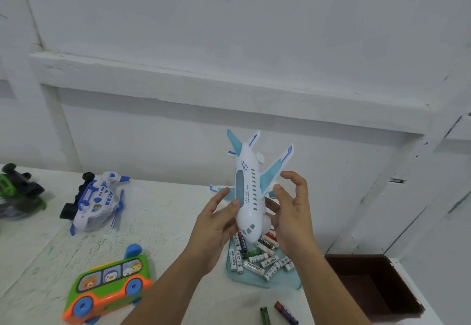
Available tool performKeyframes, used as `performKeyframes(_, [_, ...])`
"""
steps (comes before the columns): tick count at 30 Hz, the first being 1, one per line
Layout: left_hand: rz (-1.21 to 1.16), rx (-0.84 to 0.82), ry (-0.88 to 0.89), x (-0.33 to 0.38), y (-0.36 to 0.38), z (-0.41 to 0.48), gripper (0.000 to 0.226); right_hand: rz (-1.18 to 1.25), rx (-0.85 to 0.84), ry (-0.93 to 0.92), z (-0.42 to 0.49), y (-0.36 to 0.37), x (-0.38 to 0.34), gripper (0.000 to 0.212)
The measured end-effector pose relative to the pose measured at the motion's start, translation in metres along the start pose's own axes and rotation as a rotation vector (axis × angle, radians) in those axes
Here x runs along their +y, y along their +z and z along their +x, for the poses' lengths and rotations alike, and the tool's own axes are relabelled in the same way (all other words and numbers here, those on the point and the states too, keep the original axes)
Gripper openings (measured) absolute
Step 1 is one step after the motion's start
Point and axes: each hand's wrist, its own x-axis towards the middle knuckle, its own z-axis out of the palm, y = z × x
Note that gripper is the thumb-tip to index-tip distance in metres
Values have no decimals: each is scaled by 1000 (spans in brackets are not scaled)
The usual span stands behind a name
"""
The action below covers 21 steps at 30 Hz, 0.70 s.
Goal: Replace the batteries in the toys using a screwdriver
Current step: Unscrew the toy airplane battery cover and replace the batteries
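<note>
Above a pale blue plastic tray (280,280) heaped with white AA batteries (257,258), a white and light-blue plastic toy airplane (248,192) is held in the air, nose down toward the person and tail up. The left hand (216,225) grips its fuselage, thumb on top and fingers (219,196) reaching under the wing. The right hand (293,220) cups the other side, its fingers loosely bent and spread; whether they grip cannot be told. A green and orange toy bus (109,281) lies on the white surface (165,210) at left.

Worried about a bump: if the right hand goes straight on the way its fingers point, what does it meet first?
The light-blue wing of the toy airplane, just ahead; depth unclear.
</note>
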Motion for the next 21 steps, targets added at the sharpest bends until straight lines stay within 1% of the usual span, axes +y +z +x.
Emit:
performKeyframes(5, [-30,29,15,-1,3,5,69,0,20,-44,0,-5,0,25])
performKeyframes(8, [10,62,27,0,7,10,74,-28,16,-63,2,-8,0,23])
performKeyframes(10, [48,93,34,1,8,15,77,-90,8,-67,6,-13,1,24])
performKeyframes(15, [134,119,52,0,10,36,68,-256,43,-52,30,-36,7,28])
performKeyframes(18, [185,117,39,-4,18,55,63,-229,36,4,49,-53,10,28])
performKeyframes(21, [220,110,4,-10,29,76,62,-230,29,64,70,-69,16,34])
